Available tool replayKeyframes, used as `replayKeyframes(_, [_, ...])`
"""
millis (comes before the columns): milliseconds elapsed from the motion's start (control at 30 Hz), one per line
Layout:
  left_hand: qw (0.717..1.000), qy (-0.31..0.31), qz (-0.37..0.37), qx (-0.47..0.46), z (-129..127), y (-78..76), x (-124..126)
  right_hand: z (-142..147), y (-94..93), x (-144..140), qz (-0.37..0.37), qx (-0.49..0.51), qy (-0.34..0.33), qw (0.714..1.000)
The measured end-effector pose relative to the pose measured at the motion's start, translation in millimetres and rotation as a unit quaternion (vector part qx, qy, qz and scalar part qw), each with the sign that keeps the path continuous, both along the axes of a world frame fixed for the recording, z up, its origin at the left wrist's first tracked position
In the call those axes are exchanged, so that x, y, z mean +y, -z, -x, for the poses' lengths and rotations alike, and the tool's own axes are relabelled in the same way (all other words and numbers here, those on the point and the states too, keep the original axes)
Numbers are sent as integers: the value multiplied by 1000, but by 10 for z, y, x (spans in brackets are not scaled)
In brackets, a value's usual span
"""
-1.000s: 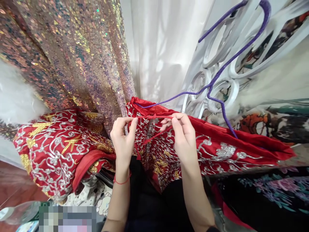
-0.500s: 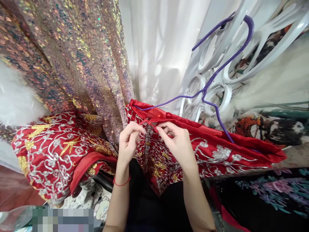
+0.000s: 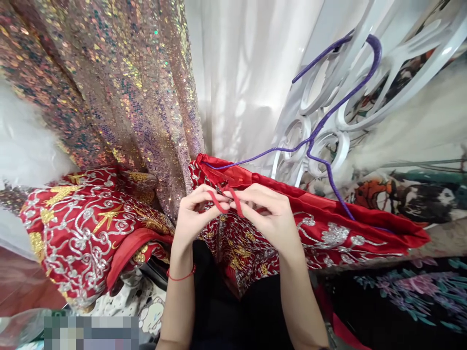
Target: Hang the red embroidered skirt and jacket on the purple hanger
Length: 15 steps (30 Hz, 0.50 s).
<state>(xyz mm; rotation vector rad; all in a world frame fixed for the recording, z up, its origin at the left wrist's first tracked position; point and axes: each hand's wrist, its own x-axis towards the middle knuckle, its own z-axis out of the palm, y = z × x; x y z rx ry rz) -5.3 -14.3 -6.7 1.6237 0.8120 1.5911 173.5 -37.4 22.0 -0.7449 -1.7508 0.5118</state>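
Note:
A red embroidered skirt [image 3: 328, 233] with silver and gold patterns hangs on a purple hanger [image 3: 317, 131], its gathered waist running from centre to right. Red drawstring [image 3: 238, 203] comes out at its waist opening and loops between my fingertips. My left hand [image 3: 197, 211] pinches one part of the cord between thumb and fingers. Close beside it, my right hand [image 3: 266, 211] pinches another part, fingertips nearly touching the left ones. Whether the cord is crossed or knotted at the waist is partly hidden by my fingers.
A matching red embroidered garment [image 3: 80, 228] lies to the left. Sequined fabric [image 3: 127, 87] hangs behind it. At the back right stands a white openwork frame [image 3: 328, 146]. Black floral cloth [image 3: 412, 291] lies lower right, and a clear bottle [image 3: 24, 328] is at lower left.
Both hands have drawn together and now hold the red drawstring in loops in front of the waist. Earlier they were farther apart, with the cord gathered close to the waistband.

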Motion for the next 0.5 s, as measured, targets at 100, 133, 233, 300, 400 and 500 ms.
replayKeyframes(100, [997,42,4,68,47,-38,-49,-25,15,5,-40,-57,1,998])
replayKeyframes(133, [995,48,6,85,55,-53,-62,-36,19,8,-55,-84,4,995])
replayKeyframes(233, [991,62,14,122,65,-90,-83,-63,31,26,-104,-173,17,979])
replayKeyframes(300, [990,61,20,123,64,-91,-82,-67,40,41,-142,-217,41,965])
replayKeyframes(400, [994,55,34,89,52,-55,-68,-38,62,60,-195,-237,96,947])
replayKeyframes(500, [997,40,28,67,20,-11,-56,16,84,71,-213,-232,135,939])
